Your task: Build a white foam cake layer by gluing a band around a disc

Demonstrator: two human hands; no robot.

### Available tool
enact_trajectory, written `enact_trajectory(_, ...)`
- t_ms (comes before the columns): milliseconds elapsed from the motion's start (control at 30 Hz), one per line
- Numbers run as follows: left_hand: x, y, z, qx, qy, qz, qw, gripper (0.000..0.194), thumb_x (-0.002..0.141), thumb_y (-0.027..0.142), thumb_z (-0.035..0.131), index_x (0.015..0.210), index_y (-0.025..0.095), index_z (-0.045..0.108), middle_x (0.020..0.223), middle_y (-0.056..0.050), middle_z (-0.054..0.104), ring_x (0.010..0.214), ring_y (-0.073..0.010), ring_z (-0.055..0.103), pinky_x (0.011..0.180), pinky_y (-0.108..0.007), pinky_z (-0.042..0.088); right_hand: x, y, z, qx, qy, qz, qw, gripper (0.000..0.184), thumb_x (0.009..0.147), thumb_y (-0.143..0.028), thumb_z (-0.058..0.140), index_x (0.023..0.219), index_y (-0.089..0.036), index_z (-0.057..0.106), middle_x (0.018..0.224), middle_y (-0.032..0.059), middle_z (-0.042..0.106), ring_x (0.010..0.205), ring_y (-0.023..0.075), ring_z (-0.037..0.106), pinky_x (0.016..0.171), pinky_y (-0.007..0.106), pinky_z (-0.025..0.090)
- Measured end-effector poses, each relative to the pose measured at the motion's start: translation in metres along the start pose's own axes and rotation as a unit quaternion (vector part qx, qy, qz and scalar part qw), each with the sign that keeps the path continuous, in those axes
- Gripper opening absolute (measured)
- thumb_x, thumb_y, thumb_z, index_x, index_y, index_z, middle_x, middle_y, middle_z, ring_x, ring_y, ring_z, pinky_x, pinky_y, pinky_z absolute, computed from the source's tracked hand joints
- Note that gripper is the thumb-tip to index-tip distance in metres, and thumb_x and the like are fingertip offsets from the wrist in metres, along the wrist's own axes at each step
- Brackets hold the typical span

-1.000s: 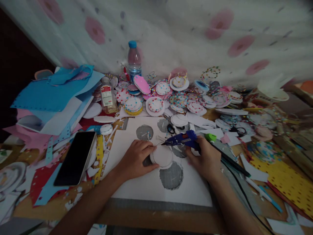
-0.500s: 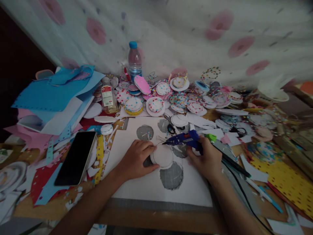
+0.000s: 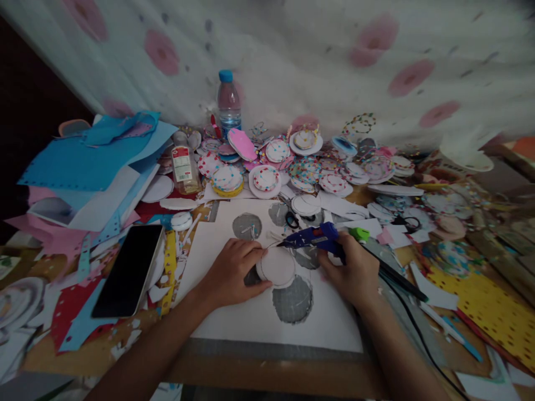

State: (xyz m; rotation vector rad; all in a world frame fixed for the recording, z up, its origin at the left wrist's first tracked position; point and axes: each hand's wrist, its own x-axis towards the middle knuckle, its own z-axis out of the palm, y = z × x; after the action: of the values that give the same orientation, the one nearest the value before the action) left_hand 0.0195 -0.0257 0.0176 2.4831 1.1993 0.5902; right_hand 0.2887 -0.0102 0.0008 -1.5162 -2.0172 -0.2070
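My left hand (image 3: 236, 273) grips the left edge of a round white disc (image 3: 277, 267), thumb below and fingers above. My right hand (image 3: 353, 270) is wrapped round a blue hot glue gun (image 3: 313, 238), whose dark nozzle points left at the disc's upper edge. Whether the nozzle touches the disc I cannot tell. Beneath lies a white sheet (image 3: 225, 326) with several round holes cut in it, showing a grey surface (image 3: 292, 301). Small black-handled scissors (image 3: 291, 219) and two overlapping white discs (image 3: 306, 205) lie just beyond the glue gun.
Decorated paper discs (image 3: 265, 179) are heaped along the back, with a water bottle (image 3: 229, 103) and a clear labelled bottle (image 3: 185, 167). A phone (image 3: 129, 271) and blue sheets (image 3: 87, 156) lie left. Yellow dotted material (image 3: 489, 312) and a black cord (image 3: 412, 317) are right.
Hardly anything differs. Both hands, the disc and the glue gun keep their places; the whole view has shifted very slightly.
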Motion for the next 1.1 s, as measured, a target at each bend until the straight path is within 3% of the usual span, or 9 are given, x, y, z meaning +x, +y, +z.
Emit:
enact_trajectory(400,0.0007,-0.0008,0.0007,-0.006,-0.002,-0.004,1.0,0.047,0.078,0.042,0.065,0.114,0.014,0.057,0.113,-0.012,0.062,0.102,-0.0257,0.056,0.091,-0.041,0.039,0.0023,-0.002,-0.0009,-0.002,0.023,-0.034,0.999,0.017,0.078,-0.03,0.059,0.091,-0.021,0.051,0.07,0.0013,0.064,0.06,0.0196,0.062,0.053,0.026,0.041)
enact_trajectory(700,0.0012,-0.0014,0.0008,-0.001,0.0,-0.003,1.0,0.047,0.077,0.041,0.066,0.114,0.014,0.057,0.113,-0.012,0.062,0.103,-0.0258,0.056,0.092,-0.041,0.039,-0.0003,-0.0019,0.0033,-0.026,0.036,0.016,0.999,0.027,0.079,-0.041,0.055,0.095,-0.02,0.05,0.072,0.0038,0.067,0.058,0.0233,0.064,0.05,0.027,0.04)
enact_trajectory(1100,-0.0002,-0.0002,0.0004,-0.003,0.0,0.001,1.0,0.047,0.078,0.041,0.066,0.114,0.012,0.057,0.112,-0.012,0.062,0.102,-0.0252,0.056,0.091,-0.04,0.039,0.0,0.0015,0.0027,-0.027,0.025,-0.019,0.999,0.021,0.078,-0.035,0.057,0.093,-0.022,0.049,0.074,0.0025,0.066,0.06,0.0221,0.064,0.051,0.027,0.041)
